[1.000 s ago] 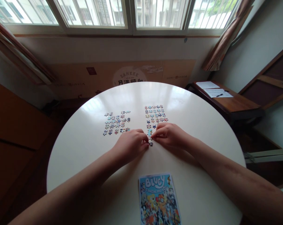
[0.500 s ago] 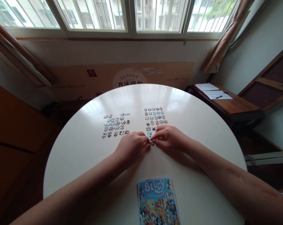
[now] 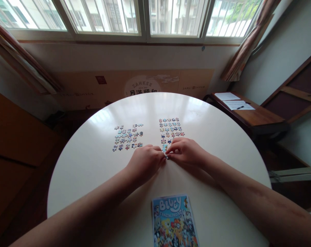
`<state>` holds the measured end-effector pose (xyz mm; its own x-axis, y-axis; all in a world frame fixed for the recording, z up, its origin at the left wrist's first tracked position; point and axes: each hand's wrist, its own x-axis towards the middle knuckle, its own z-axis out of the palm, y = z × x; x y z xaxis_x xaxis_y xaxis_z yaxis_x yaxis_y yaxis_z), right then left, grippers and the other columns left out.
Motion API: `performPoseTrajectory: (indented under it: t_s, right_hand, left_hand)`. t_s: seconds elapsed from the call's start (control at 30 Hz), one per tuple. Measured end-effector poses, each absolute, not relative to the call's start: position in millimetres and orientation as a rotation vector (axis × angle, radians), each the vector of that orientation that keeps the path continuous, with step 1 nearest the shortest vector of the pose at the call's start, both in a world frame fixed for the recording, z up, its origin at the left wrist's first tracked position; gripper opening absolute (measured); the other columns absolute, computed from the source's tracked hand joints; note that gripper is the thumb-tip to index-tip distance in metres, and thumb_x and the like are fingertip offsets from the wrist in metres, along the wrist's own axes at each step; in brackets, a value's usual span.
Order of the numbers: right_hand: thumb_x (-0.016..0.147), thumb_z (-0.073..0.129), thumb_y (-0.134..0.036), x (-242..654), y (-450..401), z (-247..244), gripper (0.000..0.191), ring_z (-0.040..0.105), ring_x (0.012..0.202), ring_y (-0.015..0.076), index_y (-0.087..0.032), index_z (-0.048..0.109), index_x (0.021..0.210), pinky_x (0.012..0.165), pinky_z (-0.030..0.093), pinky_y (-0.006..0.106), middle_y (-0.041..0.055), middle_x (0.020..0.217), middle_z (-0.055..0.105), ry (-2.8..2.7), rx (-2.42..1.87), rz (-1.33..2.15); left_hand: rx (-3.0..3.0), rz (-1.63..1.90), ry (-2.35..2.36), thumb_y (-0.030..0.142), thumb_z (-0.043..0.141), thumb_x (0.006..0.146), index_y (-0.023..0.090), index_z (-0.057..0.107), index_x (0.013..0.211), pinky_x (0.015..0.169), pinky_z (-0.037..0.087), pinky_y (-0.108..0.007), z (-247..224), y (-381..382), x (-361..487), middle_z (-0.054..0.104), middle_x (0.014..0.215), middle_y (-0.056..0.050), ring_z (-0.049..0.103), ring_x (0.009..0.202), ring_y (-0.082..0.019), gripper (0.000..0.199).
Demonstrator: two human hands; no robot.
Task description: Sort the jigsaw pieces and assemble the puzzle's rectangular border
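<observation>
Between my fingertips, near the middle of the white round table (image 3: 93,192), lies a small puzzle piece (image 3: 166,157). My left hand (image 3: 147,161) is closed, its fingertips at the piece's left side. From the right, my right hand (image 3: 185,151) pinches the same spot with thumb and forefinger. Just beyond the fingers lies a light-blue puzzle piece (image 3: 165,147). Loose puzzle pieces (image 3: 171,127) stand in rows on the right, partly hidden by my right hand. More loose puzzle pieces (image 3: 129,135) are spread in rows on the left.
A colourful Bluey picture sheet (image 3: 174,221) lies at the near side of the table. To the right is a wooden side table (image 3: 265,115) with papers (image 3: 239,105) and a pen. A cardboard panel (image 3: 196,80) leans below the window.
Both hands stay almost in place, with the left fingertips shifted very slightly to the right at the piece. The rest of the view moves only slightly with the camera.
</observation>
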<state>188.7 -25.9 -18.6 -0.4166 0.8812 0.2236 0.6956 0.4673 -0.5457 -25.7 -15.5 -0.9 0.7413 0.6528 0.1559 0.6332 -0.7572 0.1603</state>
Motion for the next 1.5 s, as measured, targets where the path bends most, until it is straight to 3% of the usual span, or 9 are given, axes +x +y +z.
performPoseTrajectory:
  t_s: [0.33, 0.6, 1.07, 1.27, 1.37, 1.5]
  right_hand:
    - [0.086, 0.070, -0.022, 191.4, -22.7, -19.1, 0.013, 0.060, 0.077, 0.0143, -0.028, 0.079, 0.093, 0.069, 0.044, 0.027, 0.0004, 0.084, 0.068, -2.291, -1.254, 0.527]
    - [0.084, 0.069, -0.018, 197.5, -19.5, -18.5, 0.017, 0.059, 0.077, 0.0148, -0.023, 0.075, 0.099, 0.073, 0.046, 0.028, 0.0007, 0.082, 0.067, -2.310, -1.191, 0.518]
    - [0.085, 0.069, -0.017, 201.9, -18.7, -16.5, 0.007, 0.060, 0.072, 0.0133, -0.020, 0.075, 0.083, 0.071, 0.048, 0.028, 0.0005, 0.076, 0.066, -2.305, -1.111, 0.583]
    - [0.090, 0.066, -0.022, 204.1, -19.2, -16.0, 0.009, 0.062, 0.071, 0.0147, -0.020, 0.075, 0.087, 0.072, 0.049, 0.030, 0.0020, 0.076, 0.069, -2.264, -1.093, 0.551]
    - [0.091, 0.065, -0.024, 205.3, -20.5, -14.2, 0.012, 0.060, 0.067, 0.0134, -0.021, 0.075, 0.087, 0.065, 0.047, 0.029, 0.0013, 0.076, 0.069, -2.228, -1.119, 0.484]
    - [0.093, 0.063, -0.027, 206.7, -22.1, -11.4, 0.015, 0.055, 0.060, 0.0116, -0.021, 0.075, 0.086, 0.061, 0.045, 0.028, 0.0008, 0.075, 0.068, -2.171, -1.144, 0.384]
  left_hand:
    - [2.678, 0.381, 1.045, 0.025, 0.060, 0.088, 0.029, 0.080, 0.093, 0.070, 0.051, -0.029, -1.6, -1.5, -36.2, 0.078, 0.096, 0.000, 0.069, 0.079, -0.018, 0.020]
    - [2.619, 0.400, 1.068, 0.025, 0.063, 0.087, 0.028, 0.080, 0.087, 0.070, 0.050, -0.030, -4.7, 0.6, -34.5, 0.077, 0.094, 0.001, 0.069, 0.078, -0.018, 0.017]
    - [2.684, 0.479, 0.982, 0.020, 0.064, 0.085, 0.026, 0.079, 0.081, 0.066, 0.048, -0.026, -1.0, 0.6, -38.5, 0.078, 0.091, 0.001, 0.068, 0.072, -0.015, 0.017]
    - [2.672, 0.685, 1.460, 0.029, 0.061, 0.091, 0.024, 0.078, 0.089, 0.069, 0.048, -0.028, 34.8, 33.3, -86.7, 0.077, 0.098, -0.001, 0.068, 0.077, -0.017, 0.018]
    - [2.570, 0.423, 1.854, 0.031, 0.060, 0.089, 0.023, 0.078, 0.090, 0.071, 0.047, -0.030, 48.1, 53.6, -119.0, 0.077, 0.099, -0.005, 0.068, 0.089, -0.023, 0.020]
    - [2.332, -0.071, 1.985, 0.027, 0.063, 0.081, 0.024, 0.078, 0.081, 0.064, 0.045, -0.027, 51.2, 61.9, -137.8, 0.078, 0.090, -0.003, 0.069, 0.083, -0.022, 0.016]
